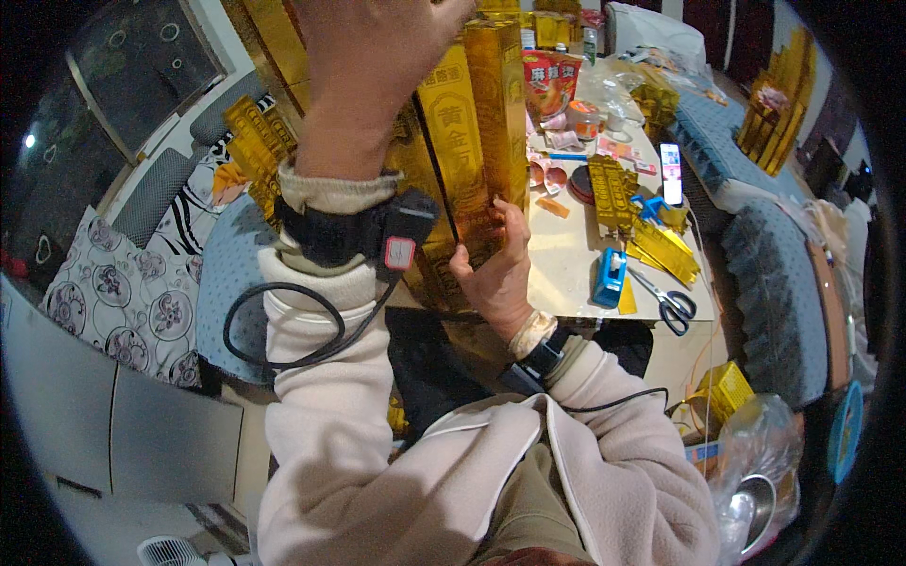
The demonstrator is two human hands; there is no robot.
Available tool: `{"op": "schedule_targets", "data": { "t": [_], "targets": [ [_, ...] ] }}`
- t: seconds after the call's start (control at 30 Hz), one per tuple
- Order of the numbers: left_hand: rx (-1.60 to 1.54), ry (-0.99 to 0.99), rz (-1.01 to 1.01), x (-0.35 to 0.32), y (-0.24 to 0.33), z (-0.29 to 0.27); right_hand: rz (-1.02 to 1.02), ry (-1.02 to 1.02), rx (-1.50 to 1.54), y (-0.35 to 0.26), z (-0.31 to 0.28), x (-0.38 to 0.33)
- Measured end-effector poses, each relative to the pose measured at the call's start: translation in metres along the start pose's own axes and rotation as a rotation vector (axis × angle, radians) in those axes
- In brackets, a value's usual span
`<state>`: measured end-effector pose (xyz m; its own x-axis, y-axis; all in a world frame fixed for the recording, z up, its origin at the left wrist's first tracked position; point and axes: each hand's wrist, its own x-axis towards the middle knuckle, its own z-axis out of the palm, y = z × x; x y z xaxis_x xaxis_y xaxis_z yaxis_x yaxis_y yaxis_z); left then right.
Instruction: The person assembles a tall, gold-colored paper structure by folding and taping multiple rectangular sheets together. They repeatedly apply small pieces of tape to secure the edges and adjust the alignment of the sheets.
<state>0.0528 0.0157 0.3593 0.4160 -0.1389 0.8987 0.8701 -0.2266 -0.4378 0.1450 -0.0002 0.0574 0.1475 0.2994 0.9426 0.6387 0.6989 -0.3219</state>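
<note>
A tall structure of shiny gold paper (456, 123), printed with patterns and folded into upright box-like columns, stands in front of me at the table's near edge. My right hand (500, 274) grips its lower right part, thumb on the near side and fingers curled at the column's edge. Raised high on the left, my left hand (387, 38) reaches across the upper part of the gold structure. The top of the picture cuts off its fingers, so what they touch is hidden. Both wrists wear black straps with cables.
On the white table (566, 283) lie scissors (668, 300), a blue tape dispenser (610, 276), folded gold paper pieces (613, 193), a phone (671, 173) and a red food packet (550, 85). Blue-covered seats (779, 292) flank it. A clear plastic bag (763, 443) sits low right.
</note>
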Motion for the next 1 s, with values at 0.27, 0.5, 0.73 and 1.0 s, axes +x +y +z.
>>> {"op": "schedule_targets", "data": {
  "t": [0.27, 0.5, 0.73, 1.0],
  "targets": [
    [-0.237, -0.070, -0.044, -0.113, 0.042, -0.033, 0.026, 0.051, 0.055, 0.001, 0.008, -0.004],
    [-0.382, -0.316, -0.381, -0.213, 0.089, -0.053, 0.107, 0.003, 0.062, -0.001, 0.002, -0.005],
    [-0.412, -0.331, -0.493, -0.237, 0.098, -0.044, 0.012, 0.038, 0.032, 0.004, 0.002, -0.005],
    [-0.350, -0.353, -0.534, -0.237, 0.099, -0.042, 0.011, 0.056, 0.034, 0.011, 0.005, -0.009]
  ]
}}
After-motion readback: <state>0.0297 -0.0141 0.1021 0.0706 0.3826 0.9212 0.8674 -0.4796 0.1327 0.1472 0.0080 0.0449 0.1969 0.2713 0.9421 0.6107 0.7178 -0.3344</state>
